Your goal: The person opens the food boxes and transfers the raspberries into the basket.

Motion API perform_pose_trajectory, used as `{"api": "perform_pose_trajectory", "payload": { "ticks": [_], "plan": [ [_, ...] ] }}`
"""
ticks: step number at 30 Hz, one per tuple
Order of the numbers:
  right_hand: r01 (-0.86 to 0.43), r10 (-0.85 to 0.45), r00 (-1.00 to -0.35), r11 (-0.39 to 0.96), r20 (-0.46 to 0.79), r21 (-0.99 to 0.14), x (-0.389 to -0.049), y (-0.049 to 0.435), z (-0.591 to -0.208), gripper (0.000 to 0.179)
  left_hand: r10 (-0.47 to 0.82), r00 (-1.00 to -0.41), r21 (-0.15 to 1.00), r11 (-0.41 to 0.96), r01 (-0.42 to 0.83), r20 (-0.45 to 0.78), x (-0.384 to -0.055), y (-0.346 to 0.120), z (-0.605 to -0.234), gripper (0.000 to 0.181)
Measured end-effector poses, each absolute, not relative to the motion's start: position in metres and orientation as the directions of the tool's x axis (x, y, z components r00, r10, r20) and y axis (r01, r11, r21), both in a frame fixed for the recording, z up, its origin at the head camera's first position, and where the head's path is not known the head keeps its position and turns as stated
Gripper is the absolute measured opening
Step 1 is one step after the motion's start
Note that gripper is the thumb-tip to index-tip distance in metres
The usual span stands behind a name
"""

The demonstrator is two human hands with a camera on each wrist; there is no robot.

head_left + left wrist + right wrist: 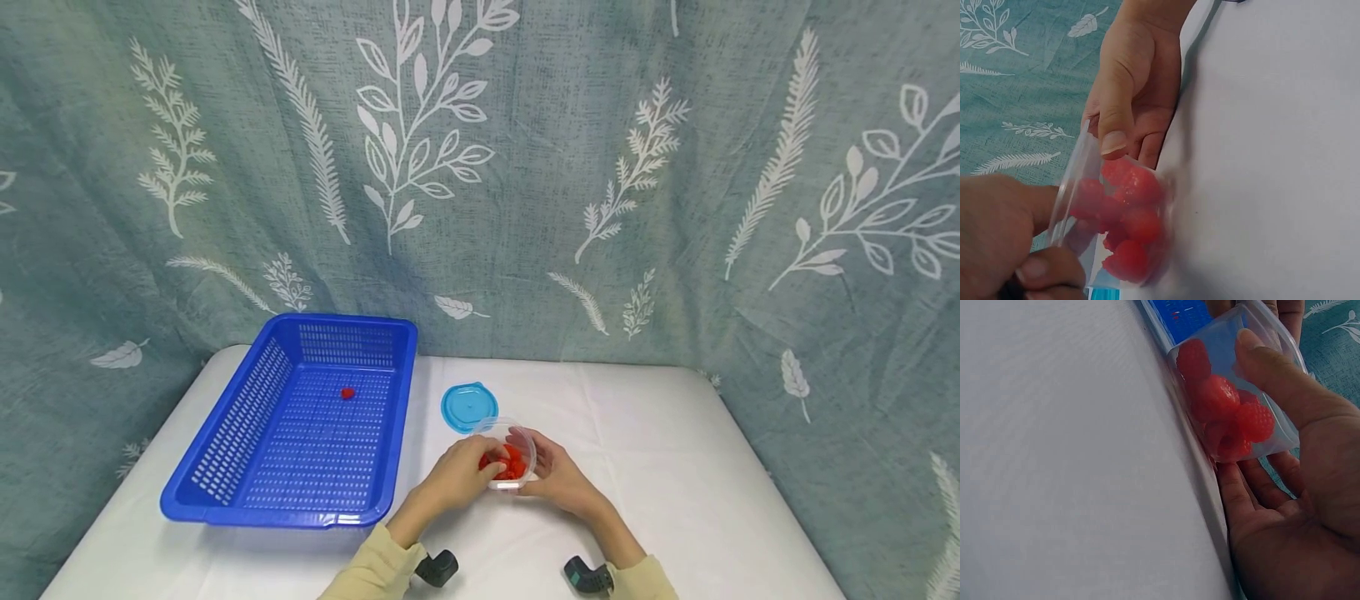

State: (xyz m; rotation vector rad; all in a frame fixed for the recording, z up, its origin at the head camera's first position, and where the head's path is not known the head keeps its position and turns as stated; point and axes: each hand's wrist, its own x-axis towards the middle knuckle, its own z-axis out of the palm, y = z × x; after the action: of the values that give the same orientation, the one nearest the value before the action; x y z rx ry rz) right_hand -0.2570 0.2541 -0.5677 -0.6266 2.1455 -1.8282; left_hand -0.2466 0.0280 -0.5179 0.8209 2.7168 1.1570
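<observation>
A clear plastic container (pixel 534 454) holding several raspberries (pixel 1215 397) tilts over the white tabletop. My right hand (pixel 558 479) grips its side, the thumb along the wall and the other fingers round the far side and base. From the left, my left hand (pixel 467 473) reaches over the rim, fingers and thumb down among the berries. In the left wrist view, the left hand (pixel 997 231) is at the container's mouth, part of it behind the cloudy wall. I cannot tell whether a berry is pinched between its fingertips.
A blue plastic basket (pixel 401 417) stands on the left of the white table (pixel 622 417), a single red raspberry (pixel 347 392) on its floor. Behind the container lies a round light-blue lid (pixel 469 407). A green leaf-patterned curtain (pixel 525 292) hangs along the table's back and sides.
</observation>
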Motion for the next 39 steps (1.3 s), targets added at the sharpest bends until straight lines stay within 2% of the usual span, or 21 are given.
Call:
{"api": "perform_pose_trajectory", "payload": {
  "ticks": [17,27,39],
  "plan": [
    [-0.170,-0.473,-0.876,0.120,0.094,-0.978,-0.258,0.254,-0.568,0.088,0.385,-0.892,0.729,0.536,0.426,0.238,-0.240,0.023,-0.517,0.015],
    [-0.176,-0.471,-0.877,0.121,0.099,-0.977,-0.258,0.255,-0.569,0.088,0.393,-0.870,0.790,0.409,0.456,0.298,-0.234,0.020,-0.515,0.021],
    [-0.210,-0.479,-0.869,0.126,0.126,-0.970,-0.258,0.253,-0.570,0.086,0.409,-0.860,0.808,0.367,0.461,0.305,-0.213,0.012,-0.492,0.019]
  ]
}}
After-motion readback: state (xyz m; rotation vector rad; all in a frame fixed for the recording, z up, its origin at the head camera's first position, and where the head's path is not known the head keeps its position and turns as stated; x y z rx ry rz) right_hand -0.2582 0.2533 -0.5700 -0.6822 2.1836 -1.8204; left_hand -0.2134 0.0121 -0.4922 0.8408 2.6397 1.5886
